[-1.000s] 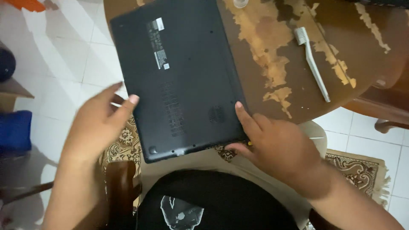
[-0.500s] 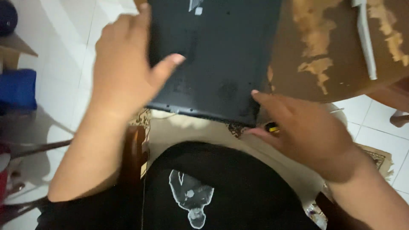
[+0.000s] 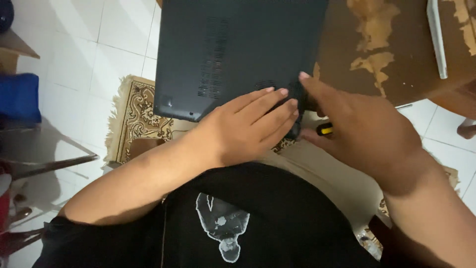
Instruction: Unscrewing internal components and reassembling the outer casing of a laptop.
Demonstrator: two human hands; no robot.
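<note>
A dark grey laptop point(image 3: 233, 49) lies bottom up on a worn round wooden table point(image 3: 396, 59), its near edge hanging over the table's rim. My left hand point(image 3: 243, 129) lies flat across the laptop's near right corner, fingers together and pointing right. My right hand point(image 3: 367, 129) is curled at that same corner around a small screwdriver point(image 3: 325, 130) with a black and yellow handle. The fingertips of both hands meet there, and the tool's tip is hidden.
A long white object point(image 3: 436, 39) lies on the table at the far right. Under the table a patterned rug point(image 3: 136, 114) covers white floor tiles. A blue item point(image 3: 20, 97) and a cardboard box point(image 3: 12, 49) stand at the left.
My left hand has left the laptop's left edge and crossed to its near right corner. My right hand stays at that corner, and the tool's black and yellow handle shows more clearly in it.
</note>
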